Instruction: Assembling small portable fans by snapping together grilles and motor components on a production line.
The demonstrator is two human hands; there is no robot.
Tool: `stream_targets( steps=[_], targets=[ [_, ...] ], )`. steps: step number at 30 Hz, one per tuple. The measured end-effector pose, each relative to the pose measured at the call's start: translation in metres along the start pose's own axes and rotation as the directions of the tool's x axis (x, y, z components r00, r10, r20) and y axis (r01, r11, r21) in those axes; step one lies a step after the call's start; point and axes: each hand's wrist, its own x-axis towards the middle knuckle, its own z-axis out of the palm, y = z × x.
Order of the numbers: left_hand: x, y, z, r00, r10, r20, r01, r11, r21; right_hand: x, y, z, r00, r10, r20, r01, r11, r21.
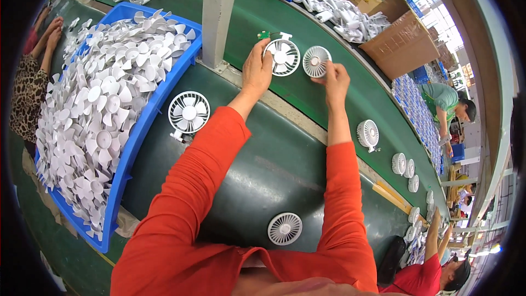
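Over the green belt, my left hand [257, 71] is closed on the left rim of a small white fan [282, 57] whose blades show. A small green circuit board [263, 35] hangs by a wire at the fan's top, near my fingertips. My right hand [335, 81] grips a round white slatted fan grille [316, 61] by its lower right edge. The fan and the grille are side by side, a narrow gap apart. On the dark table by my left forearm lies another open fan [189, 112] with its blades showing. A loose slatted grille [285, 228] lies close to my body.
A blue crate [123, 186] heaped with white fan blades [104, 120] stands at left. A pale metal post [218, 16] rises beside the belt [361, 98]. Covered fans [368, 134] line the belt at right. Co-workers sit at far left and lower right. A cardboard box [402, 44] stands beyond.
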Motion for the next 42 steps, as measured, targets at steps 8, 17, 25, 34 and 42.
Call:
stream_targets(
  steps=[8, 17, 25, 34, 42],
  targets=[
    [-0.055, 0.032, 0.026, 0.967, -0.227, 0.117, 0.253, 0.914, -0.316, -0.106, -0.047, -0.007, 0.999, 0.031, 0.024, -0.034, 0.988, 0.153],
    [-0.097, 0.086, 0.017, 0.730, -0.452, 0.513, 0.684, 0.463, -0.564, -0.138, -0.054, -0.010, 0.864, -0.502, 0.045, 0.445, 0.718, -0.535],
    [-0.077, 0.100, -0.003, 0.474, -0.341, 0.812, 0.846, -0.079, -0.527, -0.149, -0.060, -0.003, 0.823, -0.453, 0.342, 0.567, 0.663, -0.488],
    [-0.101, 0.120, 0.017, 0.975, -0.157, 0.155, 0.216, 0.827, -0.519, -0.157, -0.051, 0.015, 0.920, -0.283, 0.270, 0.308, 0.950, -0.055],
    [-0.099, 0.099, 0.013, 0.991, 0.104, 0.087, -0.072, 0.948, -0.310, -0.156, -0.038, 0.031, 0.956, -0.200, 0.214, 0.176, 0.976, 0.126]
  ],
)
